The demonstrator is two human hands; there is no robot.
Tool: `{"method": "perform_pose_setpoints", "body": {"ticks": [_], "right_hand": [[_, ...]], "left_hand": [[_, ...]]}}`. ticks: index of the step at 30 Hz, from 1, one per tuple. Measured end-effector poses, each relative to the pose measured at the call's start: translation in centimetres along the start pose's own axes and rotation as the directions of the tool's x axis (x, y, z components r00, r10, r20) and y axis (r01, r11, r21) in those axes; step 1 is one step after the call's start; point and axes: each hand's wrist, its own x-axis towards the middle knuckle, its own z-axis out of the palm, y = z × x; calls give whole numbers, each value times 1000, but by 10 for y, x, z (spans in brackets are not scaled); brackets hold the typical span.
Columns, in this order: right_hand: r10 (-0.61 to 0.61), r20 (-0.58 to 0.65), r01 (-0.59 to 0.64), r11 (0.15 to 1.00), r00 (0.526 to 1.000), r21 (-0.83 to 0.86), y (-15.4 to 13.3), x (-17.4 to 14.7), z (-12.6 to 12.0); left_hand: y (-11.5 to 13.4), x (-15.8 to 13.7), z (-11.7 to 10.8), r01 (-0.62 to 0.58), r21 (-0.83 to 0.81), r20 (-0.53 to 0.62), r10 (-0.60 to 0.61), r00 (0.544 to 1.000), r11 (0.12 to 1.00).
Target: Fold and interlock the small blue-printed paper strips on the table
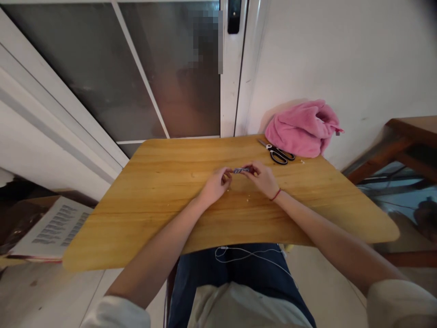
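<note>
A small, narrow bluish-grey piece [241,170], twisted or patterned in look, is stretched between my two hands above the table; its kind is too small to make out. My left hand [217,184] pinches its left end between thumb and fingertips. At the other end, my right hand [262,177] has its fingers closed on the piece, hiding that tip. A red string bracelet circles my right wrist. Beyond my right hand lie scissors [279,155] with black and white handles, beside a pink plush cloth [303,129].
The wooden table [143,205] has rounded corners and a few tiny scraps on it. A white cable [239,255] lies across my lap. A glass-paned door [136,68] and white wall stand behind. Left is a box with printed sheets [54,228]; right, another wooden table [409,132].
</note>
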Motion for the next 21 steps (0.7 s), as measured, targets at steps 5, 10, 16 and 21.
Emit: {"method": "perform_pose_setpoints", "body": {"ticks": [5, 10, 16, 21], "right_hand": [[-1, -2, 1, 998, 1000, -57, 6, 2, -2], [-59, 307, 107, 984, 950, -142, 18, 3, 10], [-19, 302, 77, 980, 953, -184, 17, 3, 14], [10, 187, 22, 986, 982, -166, 13, 3, 8]], "left_hand": [[-7, 2, -4, 59, 44, -66, -56, 996, 997], [-13, 1, -7, 13, 112, 53, -19, 998, 994], [-12, -2, -21, -24, 121, 257, -8, 966, 992], [-7, -2, -25, 68, 58, 344, -83, 935, 996]]}}
